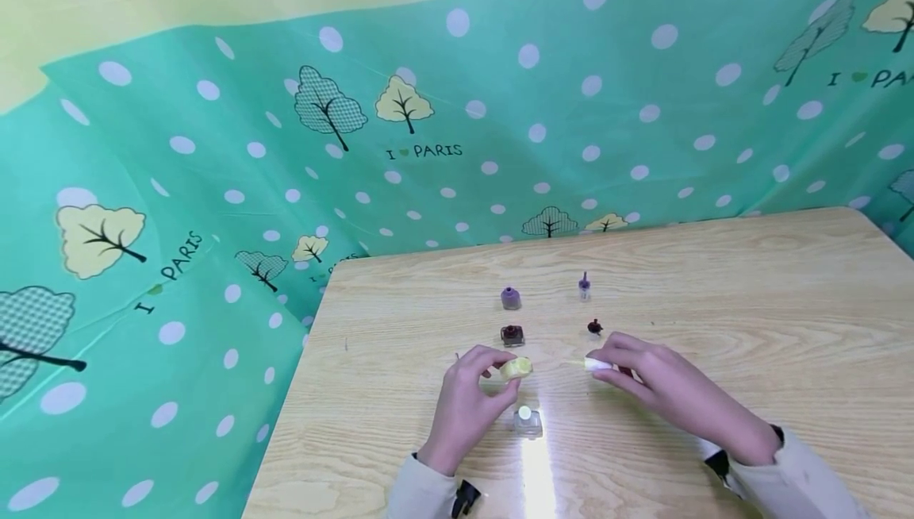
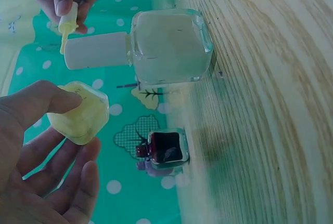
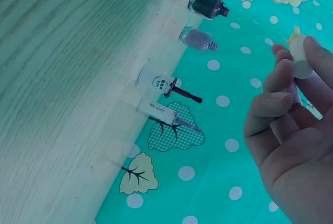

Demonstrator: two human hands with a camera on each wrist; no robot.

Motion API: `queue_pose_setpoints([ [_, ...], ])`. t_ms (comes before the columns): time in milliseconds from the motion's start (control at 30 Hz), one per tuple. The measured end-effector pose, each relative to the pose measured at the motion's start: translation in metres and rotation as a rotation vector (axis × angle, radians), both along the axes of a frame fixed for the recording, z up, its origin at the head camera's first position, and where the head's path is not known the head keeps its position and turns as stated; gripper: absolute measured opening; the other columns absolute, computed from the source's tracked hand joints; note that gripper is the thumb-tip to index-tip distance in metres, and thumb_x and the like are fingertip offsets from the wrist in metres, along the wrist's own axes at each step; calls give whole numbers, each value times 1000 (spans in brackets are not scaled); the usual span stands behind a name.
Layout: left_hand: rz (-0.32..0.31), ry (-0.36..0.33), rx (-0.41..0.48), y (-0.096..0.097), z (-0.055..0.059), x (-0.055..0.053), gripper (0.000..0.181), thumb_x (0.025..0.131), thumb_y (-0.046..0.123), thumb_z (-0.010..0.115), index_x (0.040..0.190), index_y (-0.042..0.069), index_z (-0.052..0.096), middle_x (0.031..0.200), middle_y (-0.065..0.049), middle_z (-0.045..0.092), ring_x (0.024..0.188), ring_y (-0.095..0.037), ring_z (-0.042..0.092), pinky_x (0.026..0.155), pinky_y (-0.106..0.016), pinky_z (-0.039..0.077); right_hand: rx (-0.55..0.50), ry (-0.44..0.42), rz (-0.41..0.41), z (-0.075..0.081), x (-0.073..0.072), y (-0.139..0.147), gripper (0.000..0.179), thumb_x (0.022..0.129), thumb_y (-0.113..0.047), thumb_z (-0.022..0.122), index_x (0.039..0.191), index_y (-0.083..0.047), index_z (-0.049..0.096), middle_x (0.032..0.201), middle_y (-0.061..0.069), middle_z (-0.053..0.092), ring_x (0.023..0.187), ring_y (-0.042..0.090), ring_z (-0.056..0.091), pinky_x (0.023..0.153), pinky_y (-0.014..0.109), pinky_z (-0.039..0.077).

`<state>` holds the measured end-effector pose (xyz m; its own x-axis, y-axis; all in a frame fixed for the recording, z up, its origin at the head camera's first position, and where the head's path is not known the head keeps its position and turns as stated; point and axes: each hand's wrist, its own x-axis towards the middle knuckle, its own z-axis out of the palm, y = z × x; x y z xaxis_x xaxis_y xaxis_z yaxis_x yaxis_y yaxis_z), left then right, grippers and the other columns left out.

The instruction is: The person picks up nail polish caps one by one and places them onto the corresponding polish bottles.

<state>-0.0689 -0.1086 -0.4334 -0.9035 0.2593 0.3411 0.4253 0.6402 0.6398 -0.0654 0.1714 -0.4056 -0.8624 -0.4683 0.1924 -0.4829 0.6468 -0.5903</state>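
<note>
My left hand [image 1: 469, 401] pinches an uncapped yellow nail polish bottle [image 2: 83, 117] between thumb and fingers, held above the table. My right hand [image 1: 664, 382] holds its white brush cap [image 3: 300, 60], the yellow-coated brush pointing left toward the bottle across a gap. Below the left hand stands a capped nail polish bottle [image 2: 169, 46] with pale contents and a white cap. Farther back are an uncapped dark red bottle [image 1: 512, 335] and an uncapped purple bottle [image 1: 510, 298].
Right of the open bottles, a dark red brush cap [image 1: 595, 327] and a purple brush cap [image 1: 584, 287] stand on the wooden table [image 1: 750, 305], brushes up. A green patterned cloth [image 1: 500, 106] hangs behind and at the left.
</note>
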Motion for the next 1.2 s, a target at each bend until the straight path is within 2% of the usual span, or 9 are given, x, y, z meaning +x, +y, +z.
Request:
queue_pose_setpoints([
  [200,-3,37,-25,3,2,3,30,77,15,83,105,15,74,101,6,70,92,-7,64,85,-27,56,-30,38,6,0,1,-5,8,96,-29,65,94,-29,72,84,-22,52,68,-6,45,58,17,43],
  [467,-22,93,-39,5,5,5,31,76,13,84,106,16,75,100,5,70,95,-9,64,87,-27,56,-37,83,15,3,1,-12,9,95,-30,67,99,-26,74,88,-22,52,69,-6,46,59,18,46],
  [667,-29,143,-57,7,5,4,31,75,12,85,105,15,76,99,4,69,92,-10,64,84,-24,56,-76,141,33,3,0,-16,10,93,-23,70,101,-25,75,91,-22,56,70,-7,48,58,18,48],
  [800,-34,167,-59,9,5,4,32,73,11,86,103,14,76,98,3,69,91,-10,64,82,-25,56,-75,140,41,3,0,-18,11,93,-24,70,103,-25,75,90,-22,56,68,-7,47,57,17,46],
  [967,-44,153,-60,10,5,5,31,74,13,85,103,15,76,98,4,69,92,-10,64,83,-24,56,-60,103,53,4,0,-20,14,95,-29,67,105,-23,76,89,-21,55,66,-6,45,55,15,44],
  [1200,-59,133,-62,12,8,7,31,74,13,85,103,16,76,98,5,68,92,-8,63,83,-22,55,-53,97,62,4,-1,-23,11,95,-28,68,101,-24,76,89,-21,54,66,-6,46,56,15,44],
])
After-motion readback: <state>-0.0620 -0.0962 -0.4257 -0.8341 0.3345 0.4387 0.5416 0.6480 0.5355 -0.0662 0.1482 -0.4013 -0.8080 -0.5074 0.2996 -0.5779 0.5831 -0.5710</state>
